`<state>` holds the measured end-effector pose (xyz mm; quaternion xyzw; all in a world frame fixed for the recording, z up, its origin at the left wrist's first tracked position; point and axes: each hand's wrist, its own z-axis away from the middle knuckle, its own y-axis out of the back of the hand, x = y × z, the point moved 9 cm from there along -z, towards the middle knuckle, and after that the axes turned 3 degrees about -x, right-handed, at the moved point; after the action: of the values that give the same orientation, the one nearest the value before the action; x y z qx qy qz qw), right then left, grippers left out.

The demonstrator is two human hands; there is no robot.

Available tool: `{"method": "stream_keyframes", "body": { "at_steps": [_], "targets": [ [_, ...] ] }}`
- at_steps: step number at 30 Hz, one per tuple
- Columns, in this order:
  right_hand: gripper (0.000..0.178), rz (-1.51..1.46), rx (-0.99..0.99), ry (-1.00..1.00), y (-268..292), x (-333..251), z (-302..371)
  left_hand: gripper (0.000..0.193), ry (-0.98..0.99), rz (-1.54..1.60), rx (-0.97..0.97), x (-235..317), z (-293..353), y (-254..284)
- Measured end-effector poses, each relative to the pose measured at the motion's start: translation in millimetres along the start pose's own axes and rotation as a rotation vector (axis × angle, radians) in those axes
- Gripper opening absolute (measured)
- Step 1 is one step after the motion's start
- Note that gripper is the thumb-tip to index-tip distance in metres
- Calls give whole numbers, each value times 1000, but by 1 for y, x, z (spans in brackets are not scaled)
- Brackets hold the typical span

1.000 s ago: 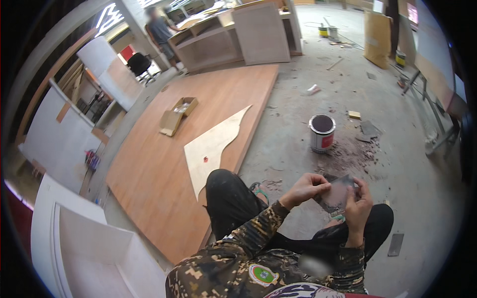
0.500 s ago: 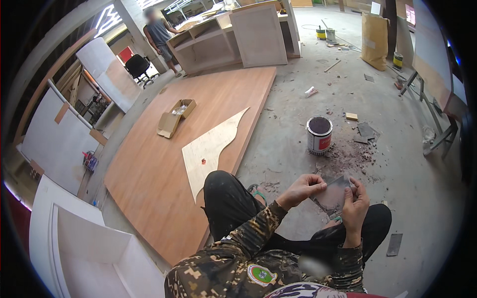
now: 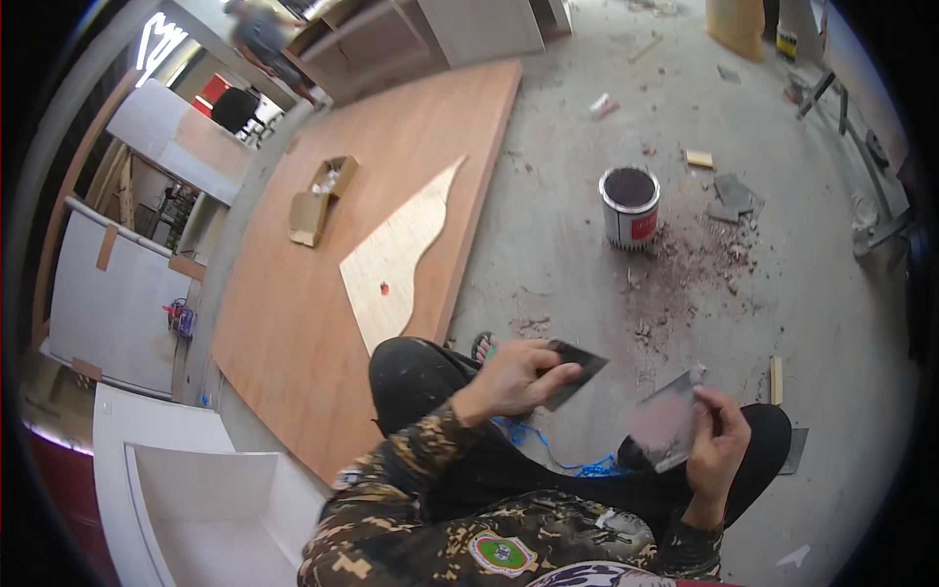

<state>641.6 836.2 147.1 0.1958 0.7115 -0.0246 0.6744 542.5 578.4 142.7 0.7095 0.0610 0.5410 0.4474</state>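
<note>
My left hand (image 3: 521,378) pinches a thin dark scraper plate (image 3: 577,372) between thumb and fingers. Smeared with pinkish putty, a second scraper plate (image 3: 665,423) is gripped along its right edge by my right hand (image 3: 719,440). A gap separates the two plates, both held above my crossed legs. Beyond them on the floor stands an opened round can (image 3: 631,231), its top stained dark reddish-brown. Crumbs of reddish debris (image 3: 690,269) lie around it.
To the left, a large wooden panel (image 3: 293,303) bears a curved plywood piece (image 3: 396,264) and an opened cardboard box (image 3: 323,201). A white cabinet (image 3: 220,499) stands at the lower left. Dark flat sheets (image 3: 732,199) lie right of the can. A person (image 3: 266,49) stands far left.
My hands have drawn apart: the left went leftward with the dark scraper plate, the right kept the putty-smeared one. The head view has tilted down.
</note>
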Motion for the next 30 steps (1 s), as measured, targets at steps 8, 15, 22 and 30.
{"method": "stream_keyframes", "body": {
  "at_steps": [8, 15, 22, 30],
  "targets": [
    [13, -26, -288, -417, -58, 72, -39, 21, 296, 164, -126, -76, -52, 10],
    [18, -22, -410, -739, -107, 119, -108, 24, 498, 189, -118, -157, -94, 30],
    [23, -886, -77, -1259, -131, 141, -112, 44, 861, 700, 451, -261, -79, 53],
    [22, -563, 165, -1203, -42, 8, -152, 56, 1146, 1192, 817, -184, 31, 170]
  ]
}}
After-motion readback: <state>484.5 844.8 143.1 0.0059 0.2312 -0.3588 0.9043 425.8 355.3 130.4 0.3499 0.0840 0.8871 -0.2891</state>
